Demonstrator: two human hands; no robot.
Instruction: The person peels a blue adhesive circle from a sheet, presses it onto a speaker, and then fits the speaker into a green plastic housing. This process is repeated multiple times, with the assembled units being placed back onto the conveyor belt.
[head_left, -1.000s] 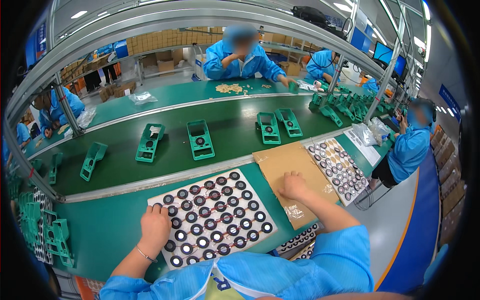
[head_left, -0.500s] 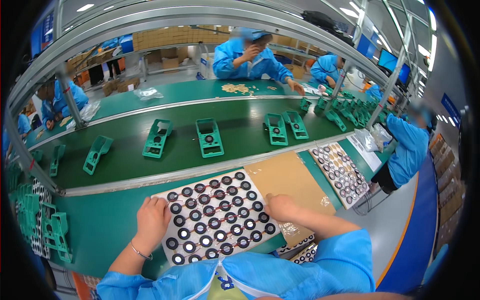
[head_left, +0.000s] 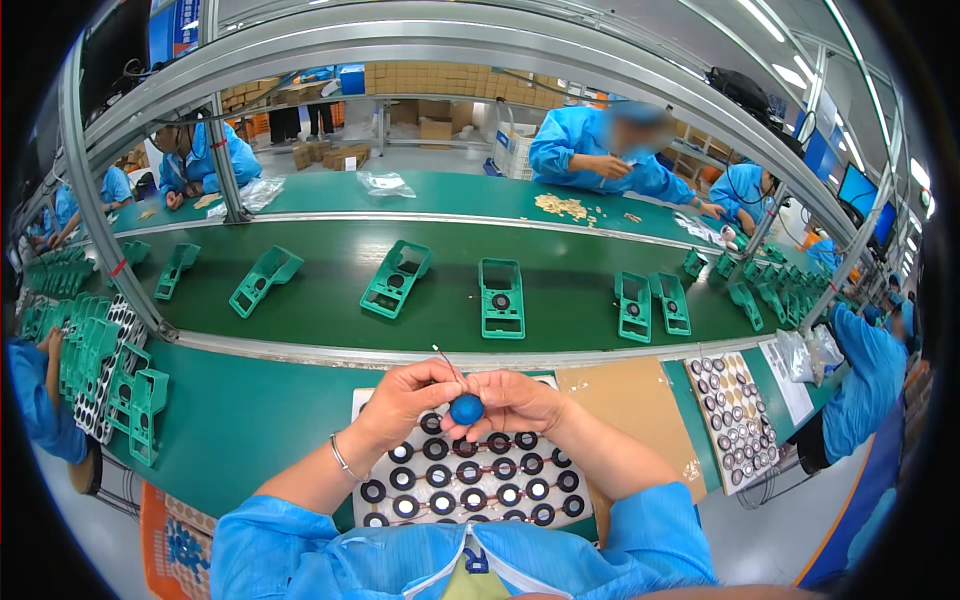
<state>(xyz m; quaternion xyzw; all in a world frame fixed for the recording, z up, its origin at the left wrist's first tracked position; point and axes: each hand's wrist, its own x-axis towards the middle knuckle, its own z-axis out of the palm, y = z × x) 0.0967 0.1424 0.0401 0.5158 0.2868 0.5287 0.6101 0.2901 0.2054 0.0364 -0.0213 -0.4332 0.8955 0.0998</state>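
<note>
Our left hand [head_left: 413,398] and right hand [head_left: 520,400] pinched a round blue piece [head_left: 466,409] above the rectangular white tray [head_left: 380,467] toward twelve o'clock, a handling step seemingly demanding steadiness next.

Factory floor, we'd say, with an assembly line. We note a dark green belt [head_left: 570,300] with matching green housings [head_left: 502,316] spaced along it; more housings heaped at the left end of the near table [head_left: 250,390]. Rows of black rings [head_left: 437,475] lie on a tray [head_left: 362,402] by its front edge, and a second tray [head_left: 724,410] of round parts sits near its right end. Along the outer edge of the far table [head_left: 470,195] we see people in blue smocks [head_left: 570,142]. Metal frame [head_left: 480,45] spans the line, tube lights [head_left: 762,18] above. Behind, we make out stacked cartons [head_left: 460,82].
</note>
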